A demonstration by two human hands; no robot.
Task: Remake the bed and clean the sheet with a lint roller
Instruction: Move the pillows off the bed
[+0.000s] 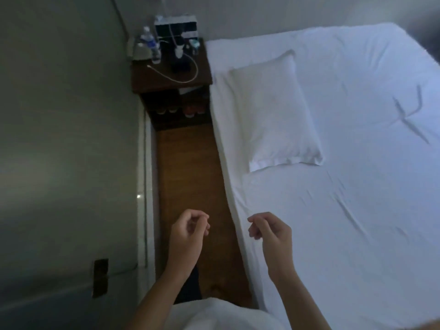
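— What takes up the room, from where you stand?

— The bed (357, 210), by a long way. It fills the right side, near to far, with a white sheet (333, 234) over the mattress that is lightly creased, and a darker fold far right. One white pillow (273, 115) lies toward the far left corner of it, near the edge.

— How will that sheet handle?

— Soft and light, I'd judge, and limp — it will drag and wrinkle rather than slide flat. The near left edge, where it drops over the mattress side, looks the best place to take hold and pull it taut.

— And the roller?

— I see no lint roller anywhere. It may be out of view.

— What else is about?

— A strip of wooden floor (190, 175) runs between the bed and the left wall (59, 115). It's narrow, so there is little room to step. At the far end stands a dark nightstand (171, 77) touching the bed's corner, with a water bottle (150, 44), a white cable (183, 77) and a boxy device (176, 27) on top.

— The hands?

— Both are raised over the near part of that strip. The left hand (188, 234) hangs over the floor, the right hand (273, 232) just at the mattress edge. Each has its fingers loosely curled toward the thumb, holding nothing and touching nothing.
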